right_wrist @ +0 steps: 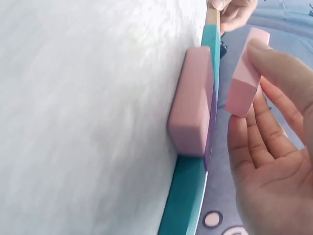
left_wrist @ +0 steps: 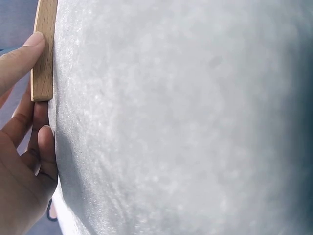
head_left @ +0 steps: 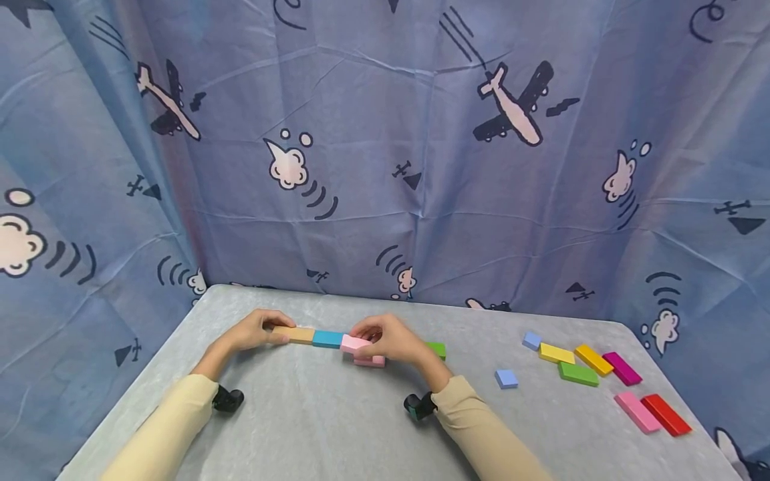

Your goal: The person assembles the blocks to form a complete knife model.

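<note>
Your left hand (head_left: 255, 332) is gripping the natural wood block (head_left: 294, 335) at the far end of the row from the pink blocks, thumb pressing its edge. That block is lying on the grey surface (head_left: 337, 427), touching the teal block (head_left: 327, 339) beside it. Your right hand (head_left: 390, 338) is pinching a pink block (head_left: 353, 343) between thumb and fingers, holding it tilted just above a second pink block (head_left: 370, 361) that is resting flat against the teal block. A green block (head_left: 437, 349) is showing behind your right hand. Loose coloured blocks (head_left: 592, 371) are lying well apart from the teal block, on the right hand's side.
</note>
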A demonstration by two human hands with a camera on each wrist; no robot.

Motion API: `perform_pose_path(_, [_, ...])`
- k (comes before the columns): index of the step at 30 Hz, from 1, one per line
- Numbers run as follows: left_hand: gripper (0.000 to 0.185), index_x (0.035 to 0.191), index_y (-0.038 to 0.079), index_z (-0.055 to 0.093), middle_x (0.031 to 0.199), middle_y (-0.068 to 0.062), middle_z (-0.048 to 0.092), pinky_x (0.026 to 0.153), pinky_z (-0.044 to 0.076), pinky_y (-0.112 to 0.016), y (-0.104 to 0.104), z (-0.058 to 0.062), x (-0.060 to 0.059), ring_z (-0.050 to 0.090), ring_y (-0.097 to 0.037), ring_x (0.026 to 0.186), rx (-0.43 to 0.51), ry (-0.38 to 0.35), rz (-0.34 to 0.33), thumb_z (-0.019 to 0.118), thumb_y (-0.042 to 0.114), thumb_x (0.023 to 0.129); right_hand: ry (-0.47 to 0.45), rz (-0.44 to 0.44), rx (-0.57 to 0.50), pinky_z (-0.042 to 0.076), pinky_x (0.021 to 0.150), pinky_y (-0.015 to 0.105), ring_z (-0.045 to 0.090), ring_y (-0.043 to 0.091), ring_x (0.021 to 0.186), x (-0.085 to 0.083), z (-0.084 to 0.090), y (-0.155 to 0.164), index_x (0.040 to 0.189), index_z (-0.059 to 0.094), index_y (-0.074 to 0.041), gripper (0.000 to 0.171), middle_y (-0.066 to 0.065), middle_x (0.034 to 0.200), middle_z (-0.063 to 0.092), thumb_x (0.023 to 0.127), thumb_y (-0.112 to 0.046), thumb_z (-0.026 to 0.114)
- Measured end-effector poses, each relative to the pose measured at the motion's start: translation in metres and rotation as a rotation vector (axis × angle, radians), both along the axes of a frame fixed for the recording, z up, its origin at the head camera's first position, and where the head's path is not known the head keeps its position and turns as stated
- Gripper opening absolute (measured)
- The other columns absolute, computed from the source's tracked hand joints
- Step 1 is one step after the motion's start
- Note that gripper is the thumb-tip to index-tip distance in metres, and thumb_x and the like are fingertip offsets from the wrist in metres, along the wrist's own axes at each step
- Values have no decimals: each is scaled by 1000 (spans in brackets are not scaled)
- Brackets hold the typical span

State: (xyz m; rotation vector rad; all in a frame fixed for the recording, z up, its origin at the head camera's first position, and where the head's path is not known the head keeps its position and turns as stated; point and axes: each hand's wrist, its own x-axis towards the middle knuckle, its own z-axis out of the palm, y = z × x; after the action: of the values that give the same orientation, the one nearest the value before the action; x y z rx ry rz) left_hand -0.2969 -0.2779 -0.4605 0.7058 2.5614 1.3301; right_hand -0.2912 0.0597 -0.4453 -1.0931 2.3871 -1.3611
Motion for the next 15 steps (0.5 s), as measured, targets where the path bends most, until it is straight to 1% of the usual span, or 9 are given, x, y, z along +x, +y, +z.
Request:
perform_pose_path(4, [28,107,-2,67,100,-14,64,73,44,-35,1,1,0,56,-28,87,-9,6,-4,73,3,80,1,-8,12,49,69,32,60,17,77,-3,-1,-13,99,72,-11,30,-3,85,67,71,-12,83])
perform_pose_path(9, [27,106,-3,66,99,-15,64,73,44,-35,2,1,-1,55,-30,87,-19,10,-2,72,0,80,-6,-6,17,49,67,29,60,16,75,-5,-4,-23,99,72,-11,30,-4,85,67,71,-14,83])
perform_pose_path(15, [28,107,0,67,101,-12,64,74,44,-35,1,-1,-1,55,-27,87,-16,12,2,73,5,80,-20,2,2,49,68,28,61,18,76,-5,-8,-29,99,72,-9,31,-2,85,67,70,-12,83])
